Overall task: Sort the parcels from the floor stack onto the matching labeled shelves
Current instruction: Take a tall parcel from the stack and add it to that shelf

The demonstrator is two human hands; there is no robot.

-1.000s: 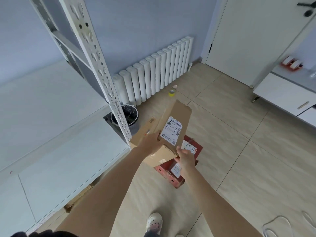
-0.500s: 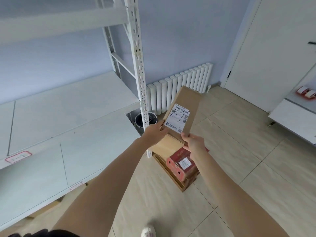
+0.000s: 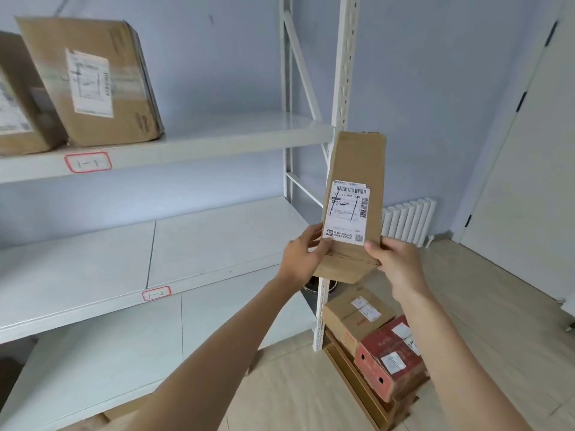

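Two parcels (image 3: 90, 85) already sit upper left on the shelf, while both the left hand (image 3: 300, 255) and right hand (image 3: 396, 259) grasp a tall parcel (image 3: 354, 206) at centre (floor stack (image 3: 373, 340) remains, lower right).

five parcels (image 3: 353, 206), three shelves (image 3: 217, 138), two hands (image 3: 300, 256)

Bare forearms, no sleeves, left grip (image 3: 300, 255), right grip (image 3: 396, 259)

Parcel we hold (image 3: 354, 169): long brown carton, upright, white label facing us.
Floor stack (image 3: 373, 343): brown and red boxes beside the shelf post.
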